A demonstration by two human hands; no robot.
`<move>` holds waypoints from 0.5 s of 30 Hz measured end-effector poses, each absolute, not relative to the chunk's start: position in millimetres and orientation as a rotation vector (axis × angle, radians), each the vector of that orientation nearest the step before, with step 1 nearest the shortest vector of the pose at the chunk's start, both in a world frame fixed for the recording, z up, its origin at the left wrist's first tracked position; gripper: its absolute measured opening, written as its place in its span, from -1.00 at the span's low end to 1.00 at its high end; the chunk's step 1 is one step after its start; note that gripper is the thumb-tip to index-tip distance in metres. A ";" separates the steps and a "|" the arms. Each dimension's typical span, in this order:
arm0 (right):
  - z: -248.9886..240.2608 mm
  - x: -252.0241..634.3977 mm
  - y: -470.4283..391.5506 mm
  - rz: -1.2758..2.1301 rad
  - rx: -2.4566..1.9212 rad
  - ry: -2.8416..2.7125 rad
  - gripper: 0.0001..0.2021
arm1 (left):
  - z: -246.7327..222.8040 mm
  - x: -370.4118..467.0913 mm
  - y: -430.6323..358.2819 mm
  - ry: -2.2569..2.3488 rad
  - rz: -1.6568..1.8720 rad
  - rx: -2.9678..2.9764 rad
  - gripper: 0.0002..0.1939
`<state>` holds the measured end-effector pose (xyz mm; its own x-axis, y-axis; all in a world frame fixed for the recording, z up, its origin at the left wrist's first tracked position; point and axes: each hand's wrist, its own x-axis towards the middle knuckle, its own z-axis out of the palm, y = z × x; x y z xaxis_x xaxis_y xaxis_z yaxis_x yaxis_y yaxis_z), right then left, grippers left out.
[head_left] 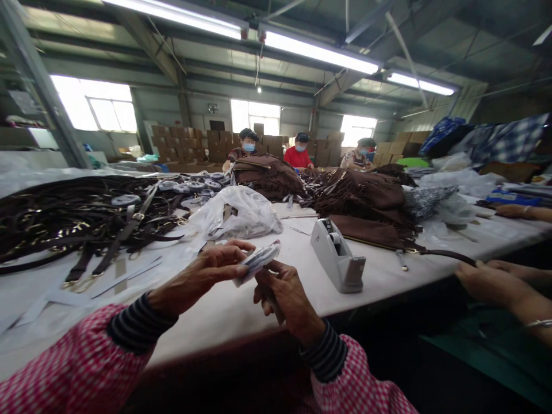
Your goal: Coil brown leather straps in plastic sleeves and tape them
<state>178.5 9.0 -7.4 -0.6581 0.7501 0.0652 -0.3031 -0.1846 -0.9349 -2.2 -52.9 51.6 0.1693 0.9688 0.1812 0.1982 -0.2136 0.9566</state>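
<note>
White-wrapped bundle [259, 260]: raised above the near part of the table [235, 322], between the two hands; long axis from about 8 to 2 o'clock, 12 being straight ahead of the wearer.
Left hand [194, 279]: nearer, on the bundle's 8-to-9 o'clock side; thumb and fingers closed on its near-left end.
Right hand [295, 296]: to the bundle's 4 o'clock, fingers curled round a flat brownish piece [277, 313] slanting down beneath them; its forefinger lies close by the bundle's lower edge, contact impossible to tell.
Bundle from fingers: within the left fingertips, at roughly 10 o'clock from the right ones.
Tape dispenser [338, 259]: upright on the table, 2 o'clock from the right hand.
Clear plastic bag [239, 215]: beyond the bundle, near 11 o'clock.
Dark straps [86, 215]: heaped at 10 o'clock.
Brown fringed bags [360, 198]: piled at 1 o'clock.
Co-worker's hands [495, 284]: 3 o'clock, at a brown strap [446, 254].
</note>
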 end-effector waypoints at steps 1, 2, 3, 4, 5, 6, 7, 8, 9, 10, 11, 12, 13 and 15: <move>-8.5 177.8 9.6 1.874 -0.541 -1.386 -0.53 | 53.3 -0.2 -53.5 1.161 1.106 1.604 -0.79; -9.5 177.3 10.2 1.828 -0.536 -1.395 -0.54 | 54.3 1.6 -53.8 1.173 1.086 1.621 -0.79; -10.1 177.3 10.6 1.785 -0.532 -1.402 -0.57 | 54.6 2.9 -54.0 1.187 1.072 1.644 -0.78; -10.4 177.9 10.9 1.754 -0.531 -1.414 -0.60 | 54.3 3.6 -54.2 1.205 1.066 1.674 -0.77; -10.5 179.4 11.1 1.741 -0.529 -1.434 -0.64 | 53.5 3.9 -54.5 1.230 1.067 1.711 -0.76; -10.5 181.8 11.2 1.749 -0.528 -1.463 -0.66 | 52.5 3.8 -55.0 1.259 1.072 1.753 -0.75; -10.6 185.0 11.3 1.773 -0.525 -1.498 -0.67 | 51.3 3.5 -55.8 1.286 1.077 1.795 -0.75; -11.0 188.6 11.5 1.806 -0.524 -1.536 -0.68 | 50.2 3.3 -56.7 1.311 1.070 1.834 -0.74; -11.8 192.2 11.6 1.837 -0.527 -1.568 -0.68 | 49.1 3.3 -57.9 1.331 1.059 1.862 -0.74; -13.0 195.4 11.8 1.858 -0.536 -1.589 -0.68 | 47.9 3.7 -59.0 1.347 1.045 1.879 -0.74; -14.6 197.8 12.0 1.867 -0.552 -1.603 -0.67 | 46.8 4.6 -59.9 1.357 1.033 1.892 -0.74; -16.2 199.1 12.2 1.866 -0.571 -1.610 -0.66 | 45.5 5.9 -60.5 1.358 1.022 1.900 -0.74; -17.9 199.1 12.4 1.854 -0.587 -1.608 -0.65 | 44.2 7.5 -60.8 1.353 1.018 1.904 -0.73; -20.5 196.3 12.8 1.818 -0.597 -1.569 -0.62 | 41.6 10.9 -60.2 1.340 1.034 1.908 -0.73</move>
<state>196.3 12.8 -20.5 -0.6818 0.7276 0.0760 -0.1814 -0.0675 -0.9811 10.9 -60.2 41.6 0.1940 0.9453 0.2623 0.4937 -0.3251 0.8066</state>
